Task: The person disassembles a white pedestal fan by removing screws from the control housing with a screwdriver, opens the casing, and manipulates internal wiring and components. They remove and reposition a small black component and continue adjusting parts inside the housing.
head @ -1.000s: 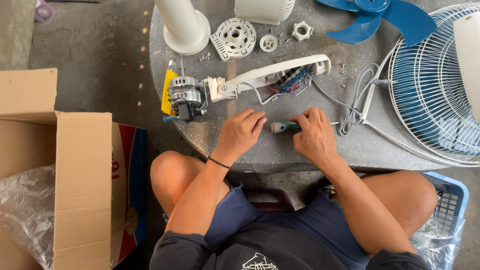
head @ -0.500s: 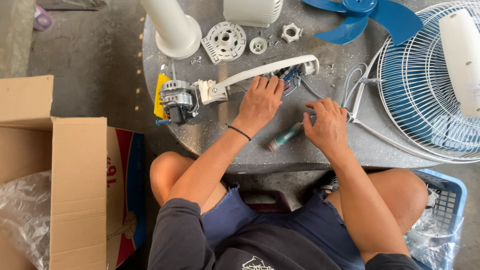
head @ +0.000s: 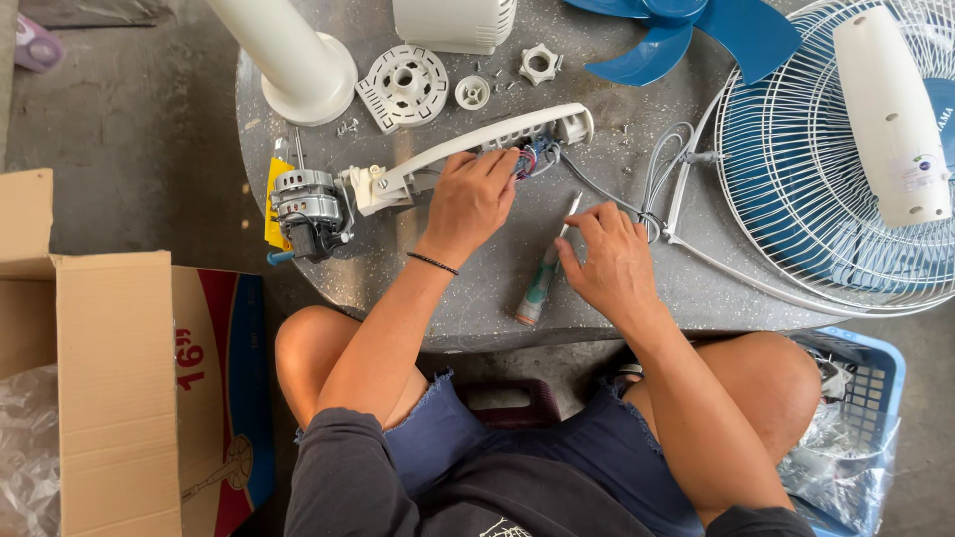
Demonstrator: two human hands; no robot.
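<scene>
Loads of bits around the round grey table: blue fan blade at its far edge, wire fan guard hanging off its right side, cardboard box on the floor left of it, blue basket below its right edge.
</scene>
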